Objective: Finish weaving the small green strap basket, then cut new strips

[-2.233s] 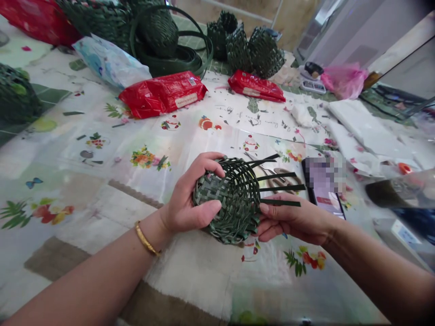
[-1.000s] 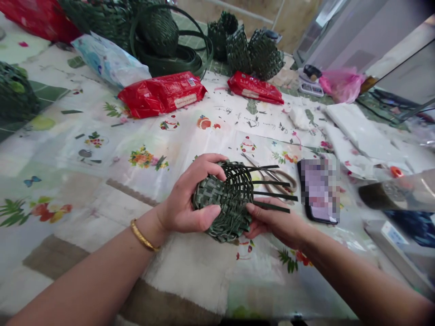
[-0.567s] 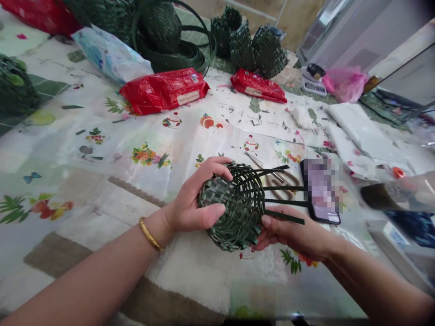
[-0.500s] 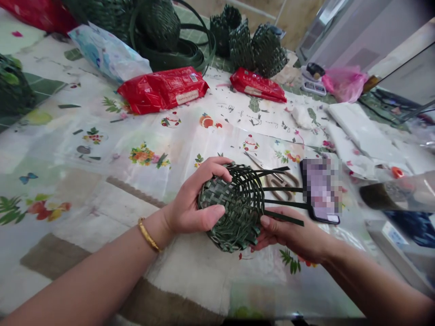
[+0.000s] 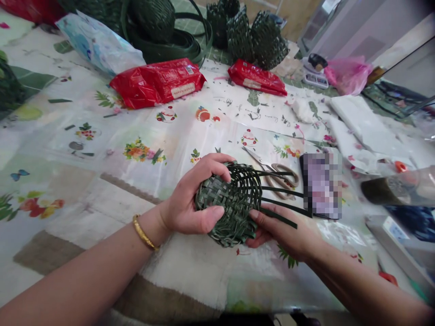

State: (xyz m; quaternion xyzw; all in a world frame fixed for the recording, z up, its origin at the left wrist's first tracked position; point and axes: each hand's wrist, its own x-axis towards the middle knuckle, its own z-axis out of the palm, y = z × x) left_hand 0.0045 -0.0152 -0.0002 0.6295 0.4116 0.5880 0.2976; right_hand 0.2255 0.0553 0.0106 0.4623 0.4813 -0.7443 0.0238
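A small dark green woven basket (image 5: pixel 234 199) is tilted on its side between my hands, with several loose strips (image 5: pixel 282 192) sticking out to the right from its rim. My left hand (image 5: pixel 200 197) is wrapped around its base, thumb in front and fingers over the top. At the lower right edge my right hand (image 5: pixel 277 228) pinches the rim between thumb and fingers, close to the lowest loose strip. Scissors (image 5: pixel 282 179) lie on the table just behind the strips, partly covered by them. A phone (image 5: pixel 321 185) lies to the right, by the strip ends.
Red packets (image 5: pixel 158 83) and a second red packet (image 5: pixel 256 77) lie farther back. Behind them stand more woven green baskets (image 5: pixel 258 38) and a coil of green strip (image 5: pixel 183 50). A clear cup-like container (image 5: pixel 401 188) and a pink bag (image 5: pixel 350 74) are at right.
My right thumb has shifted left onto the basket's rim, and the right hand has come slightly closer to the basket. My left hand keeps its hold. The view has shifted a little.
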